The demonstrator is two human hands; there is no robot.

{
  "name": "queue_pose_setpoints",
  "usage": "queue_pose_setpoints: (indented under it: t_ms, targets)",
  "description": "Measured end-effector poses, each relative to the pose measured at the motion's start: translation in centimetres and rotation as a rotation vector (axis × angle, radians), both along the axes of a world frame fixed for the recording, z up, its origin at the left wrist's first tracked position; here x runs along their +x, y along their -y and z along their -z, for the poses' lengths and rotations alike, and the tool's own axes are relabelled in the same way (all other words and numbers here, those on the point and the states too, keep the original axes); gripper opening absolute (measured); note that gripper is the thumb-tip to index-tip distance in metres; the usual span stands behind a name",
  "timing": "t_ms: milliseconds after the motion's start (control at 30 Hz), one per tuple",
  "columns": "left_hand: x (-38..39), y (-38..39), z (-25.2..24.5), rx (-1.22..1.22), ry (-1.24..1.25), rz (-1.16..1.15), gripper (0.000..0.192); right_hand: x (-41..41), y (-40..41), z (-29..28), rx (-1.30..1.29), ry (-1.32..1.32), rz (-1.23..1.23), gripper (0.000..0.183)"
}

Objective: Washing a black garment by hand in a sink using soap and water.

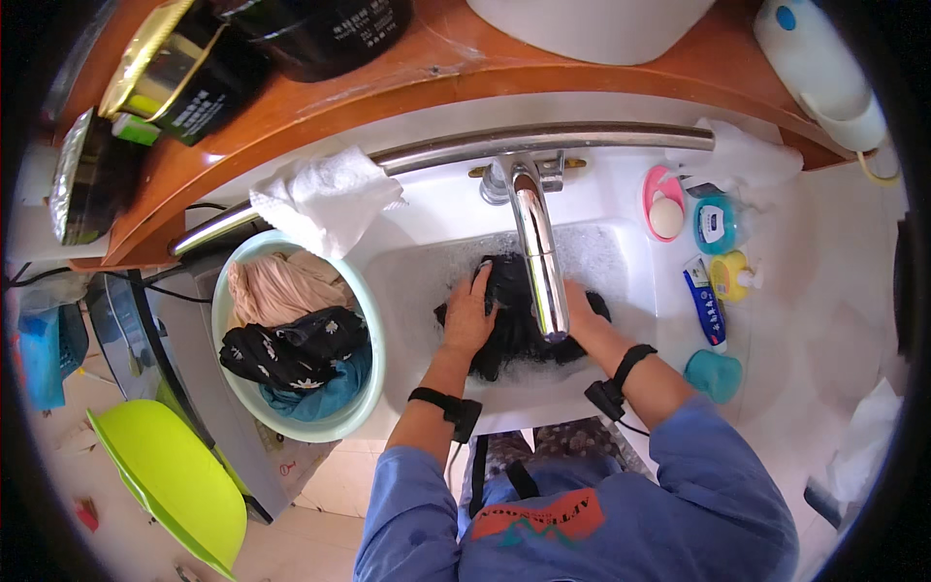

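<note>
Black cloth [502, 309] lies in soapy water in the white sink [407, 342]. My left hand [469, 313] presses on the cloth's left part, thumb and fingers spread over it. On the right, my right hand [582, 313] reaches into the cloth; its fingers are partly hidden behind the chrome faucet [538, 254], so its grip cannot be made out. A pale green basin [377, 371] stands left of the sink. It holds a peach garment [291, 287], a black floral garment [291, 349] and a teal garment [320, 389].
A metal rail [582, 136] crosses behind the faucet, with a white cloth [327, 196] over it. A wooden shelf [429, 80] overhangs the back. Soap in a pink dish [662, 178], a toothpaste tube [705, 305] and bottles line the right rim. A lime-green basin [174, 480] stands lower left.
</note>
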State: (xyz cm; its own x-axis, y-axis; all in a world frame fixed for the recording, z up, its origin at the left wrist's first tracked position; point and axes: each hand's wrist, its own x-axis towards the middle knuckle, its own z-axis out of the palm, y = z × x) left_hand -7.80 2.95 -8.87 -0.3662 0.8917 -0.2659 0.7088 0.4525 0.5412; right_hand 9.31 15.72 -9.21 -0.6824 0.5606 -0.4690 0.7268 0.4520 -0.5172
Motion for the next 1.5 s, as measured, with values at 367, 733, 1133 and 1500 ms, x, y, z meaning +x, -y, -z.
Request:
queue_pose_setpoints:
  t_ms: [367,733,1133,1500]
  targets:
    - [-0.3,-2.4,-6.2,0.268,1.873,-0.881,0.072,-4.2,9.0,-10.1,0.327,-0.666,0.127,0.030]
    - [2.7,-1.5,-8.9,0.167,1.114,-0.679,0.032,-1.5,1.2,-6.3,-0.068,-0.459,0.543,0.042]
    - [-0.3,-0.5,1.7,0.041,0.659,-0.353,0.071,0.9,-0.8,10.6,-0.349,-0.200,0.423,0.066]
    - [0.2,-0.4,-7.3,0.166,2.181,-0.633,0.055,-3.9,9.5,-12.7,0.355,-0.749,-0.184,0.026]
